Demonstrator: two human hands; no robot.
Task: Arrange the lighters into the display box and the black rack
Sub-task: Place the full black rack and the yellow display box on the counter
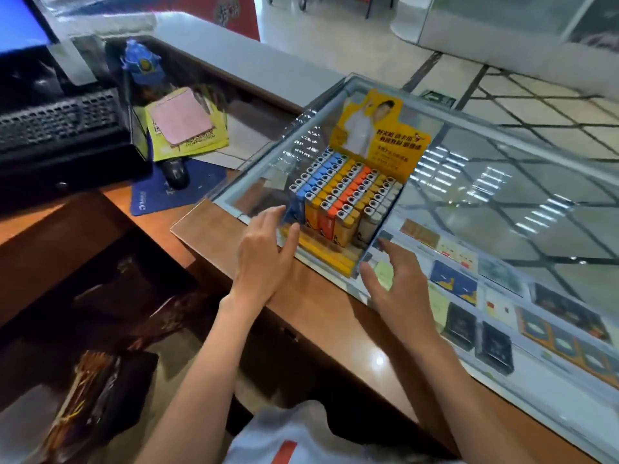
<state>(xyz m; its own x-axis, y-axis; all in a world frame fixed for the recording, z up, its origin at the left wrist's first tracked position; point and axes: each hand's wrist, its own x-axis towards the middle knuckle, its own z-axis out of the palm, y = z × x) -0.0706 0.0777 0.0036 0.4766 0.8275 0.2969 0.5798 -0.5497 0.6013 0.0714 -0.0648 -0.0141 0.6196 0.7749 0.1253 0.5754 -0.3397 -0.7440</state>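
Head view, left hand (264,252) and right hand (400,283), grips spread wide, empty, flanking display box (323,254)

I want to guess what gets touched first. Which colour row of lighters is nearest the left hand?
The blue row, at the display box's left edge, right by the left hand; the other rows sit further right.

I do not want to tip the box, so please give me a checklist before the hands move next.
1. Box upright on counter: ok.
2. Lighters upright in rows: ok.
3. Left hand empty, open at box front: ok.
4. Right hand empty, open: ok.
5. Black rack in view: not ok.
6. Rows full: cannot tell.
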